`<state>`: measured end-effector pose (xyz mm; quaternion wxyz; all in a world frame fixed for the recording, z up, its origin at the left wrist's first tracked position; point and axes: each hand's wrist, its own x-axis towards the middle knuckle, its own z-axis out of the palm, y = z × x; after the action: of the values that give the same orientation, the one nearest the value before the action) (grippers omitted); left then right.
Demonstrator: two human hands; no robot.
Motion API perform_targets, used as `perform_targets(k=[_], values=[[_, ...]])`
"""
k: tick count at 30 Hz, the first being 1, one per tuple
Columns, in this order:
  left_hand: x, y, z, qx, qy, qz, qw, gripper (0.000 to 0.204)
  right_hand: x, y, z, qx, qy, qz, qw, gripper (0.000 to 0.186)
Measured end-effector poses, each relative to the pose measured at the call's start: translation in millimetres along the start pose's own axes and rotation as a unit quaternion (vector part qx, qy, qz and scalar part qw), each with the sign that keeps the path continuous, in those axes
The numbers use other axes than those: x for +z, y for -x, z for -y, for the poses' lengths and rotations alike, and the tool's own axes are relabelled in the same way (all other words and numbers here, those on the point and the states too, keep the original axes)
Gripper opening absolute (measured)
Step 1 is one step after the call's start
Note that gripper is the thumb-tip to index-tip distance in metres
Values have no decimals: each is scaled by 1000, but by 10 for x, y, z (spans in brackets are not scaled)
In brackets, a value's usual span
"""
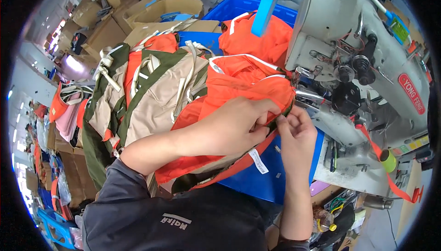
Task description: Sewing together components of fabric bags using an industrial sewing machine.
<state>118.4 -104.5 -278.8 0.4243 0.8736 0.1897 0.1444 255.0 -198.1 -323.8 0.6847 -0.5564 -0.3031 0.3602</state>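
Note:
An orange fabric piece point(231, 84) with white edging lies under my hands, its dark green inner side showing lower down. My left hand point(250, 121) reaches across it with fingers pinched on its dark-bound edge. Close beside it, my right hand point(298, 130) pinches the same edge between thumb and fingers. Just right of the fabric stands a grey industrial sewing machine point(358, 53), whose needle area meets the fabric's far right edge. A white label point(258, 161) hangs from the fabric below my hands. The fingertips partly hide the edge.
Beige, green and orange sewn pieces point(158, 85) with white straps are heaped at left. Behind sit a blue crate point(239, 4), more orange fabric point(264, 39) and cardboard boxes point(167, 7). An orange ribbon point(377, 152) runs along the machine's right side. Below lies a blue surface point(250, 186).

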Motion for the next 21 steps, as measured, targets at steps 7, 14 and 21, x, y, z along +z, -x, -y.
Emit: perform_targets(k=[7,14,21], values=[[26,-8,-127,45,-152,0,987,42,-68,145,-8,-102,265,-31,958,21],[125,-39,-223,-3,-156,41,987,44,-164,316,42,-137,318,8,938,18],[284,-58,-191,4,-79,-9,997,39,-170,298,-68,-105,218,11,970,20]])
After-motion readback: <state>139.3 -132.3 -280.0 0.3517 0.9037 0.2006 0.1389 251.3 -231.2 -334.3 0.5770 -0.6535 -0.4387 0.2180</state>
